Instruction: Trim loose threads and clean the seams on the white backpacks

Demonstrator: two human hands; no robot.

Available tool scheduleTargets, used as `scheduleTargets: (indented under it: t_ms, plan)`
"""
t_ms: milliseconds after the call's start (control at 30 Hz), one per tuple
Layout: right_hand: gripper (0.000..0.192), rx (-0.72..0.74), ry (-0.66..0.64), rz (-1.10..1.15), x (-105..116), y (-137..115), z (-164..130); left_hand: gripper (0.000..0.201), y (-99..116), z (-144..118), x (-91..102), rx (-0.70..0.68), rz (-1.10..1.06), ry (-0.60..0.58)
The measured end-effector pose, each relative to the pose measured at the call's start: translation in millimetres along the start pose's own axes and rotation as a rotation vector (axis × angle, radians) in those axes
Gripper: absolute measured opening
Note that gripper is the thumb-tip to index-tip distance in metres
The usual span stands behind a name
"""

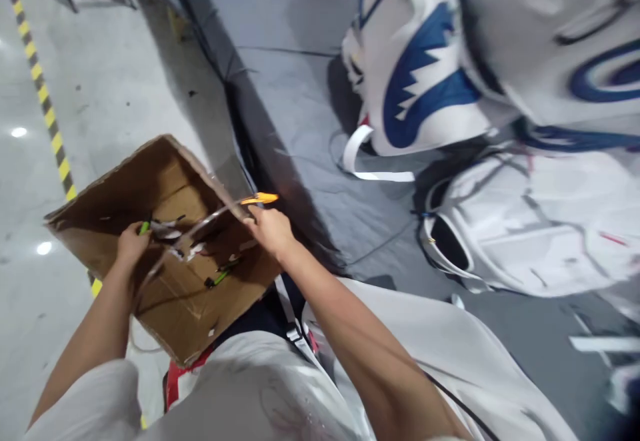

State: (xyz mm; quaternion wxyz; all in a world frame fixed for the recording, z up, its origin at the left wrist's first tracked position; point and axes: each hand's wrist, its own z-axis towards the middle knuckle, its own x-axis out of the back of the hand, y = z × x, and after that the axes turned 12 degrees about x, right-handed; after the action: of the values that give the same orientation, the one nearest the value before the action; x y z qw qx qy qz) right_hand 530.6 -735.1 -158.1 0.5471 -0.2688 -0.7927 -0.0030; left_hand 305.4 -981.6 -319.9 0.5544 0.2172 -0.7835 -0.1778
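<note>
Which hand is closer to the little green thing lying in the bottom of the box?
Probably the right hand. It sits at the cardboard box rim, holding an orange-tipped tool, closer to the green-handled item on the box floor. The left hand is farther off, gripping another green-tipped thing.

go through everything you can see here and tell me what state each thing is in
cardboard box: open, tilted.
left hand: inside the box, on a green-tipped tool.
right hand: closed on an orange-handled tool at the box's edge.
white and blue fabric: crumpled on the grey mat.
</note>
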Motion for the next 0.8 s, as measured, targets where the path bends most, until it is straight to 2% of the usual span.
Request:
scheduleTargets:
  t_ms: [67, 133, 200, 267, 300, 367, 433, 500, 567, 667, 800]
  plan:
    - [0.035, -0.037, 0.024, 0.02, 9, 1, -3, 0.022, 18, 2, 3.4, -0.045, 0.002, -0.035]
    - [0.034, -0.063, 0.055, 0.067, 21, 0, -20, 0.036, 39, -12, -0.8, -0.106, -0.014, 0.008]
    - [0.033, -0.069, 0.111, 0.201, 33, -7, -47, 0.048, 63, -41, -7.4, -0.225, -0.106, 0.107]
    - [0.032, -0.036, 0.2, 0.434, 41, -17, -80, 0.051, 87, -84, -12.0, -0.4, -0.255, 0.098]
    - [0.031, -0.012, 0.263, 0.566, 43, -23, -96, 0.05, 100, -110, -12.5, -0.481, -0.342, 0.03]
    - [0.033, -0.006, 0.421, 0.806, 44, -31, -128, 0.047, 126, -164, -9.9, -0.573, -0.493, -0.262]
    - [0.042, -0.088, 0.601, 1.015, 45, -31, -157, 0.044, 150, -215, -3.7, -0.633, -0.586, -0.574]
    - [0.052, -0.175, 0.773, 1.162, 48, -26, -182, 0.038, 170, -257, 5.3, -0.764, -0.649, -0.766]
    - [0.056, -0.2, 0.903, 1.208, 54, -19, -206, 0.028, 186, -288, 17.6, -0.914, -0.641, -0.827]
    - [0.042, -0.187, 1.035, 1.13, 60, -19, -240, 0.022, 200, -321, 41.1, -1.095, -0.574, -0.85]
    - [0.038, -0.209, 1.127, 1.085, 51, -25, -285, 0.021, 206, -354, 68.7, -1.195, -0.476, -1.055]
